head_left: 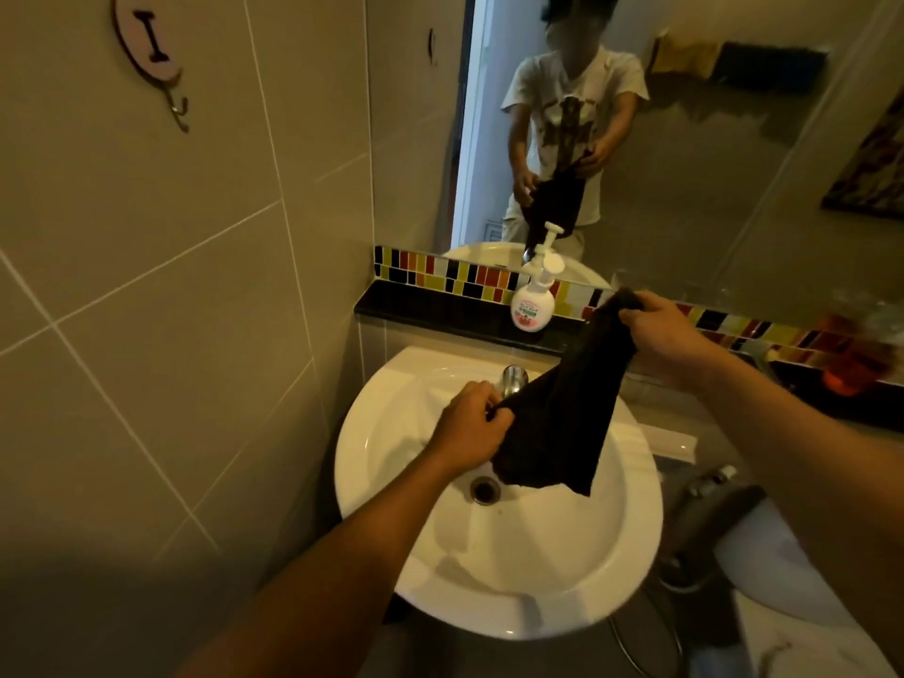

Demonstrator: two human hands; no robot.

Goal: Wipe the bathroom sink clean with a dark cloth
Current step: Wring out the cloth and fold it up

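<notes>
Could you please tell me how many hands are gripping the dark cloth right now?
2. The left hand pinches the dark cloth at its lower edge, over the sink near the tap; the right hand holds its upper corner, raised toward the ledge.

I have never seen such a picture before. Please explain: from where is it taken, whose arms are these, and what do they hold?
A camera worn on the person's head took this one picture, looking down. The arms are the person's own. The left hand and right hand hold a dark cloth stretched between them above the round white ceramic sink. The cloth partly hides the chrome tap. A white pump soap bottle stands on the black ledge. The mirror behind reflects the person.
</notes>
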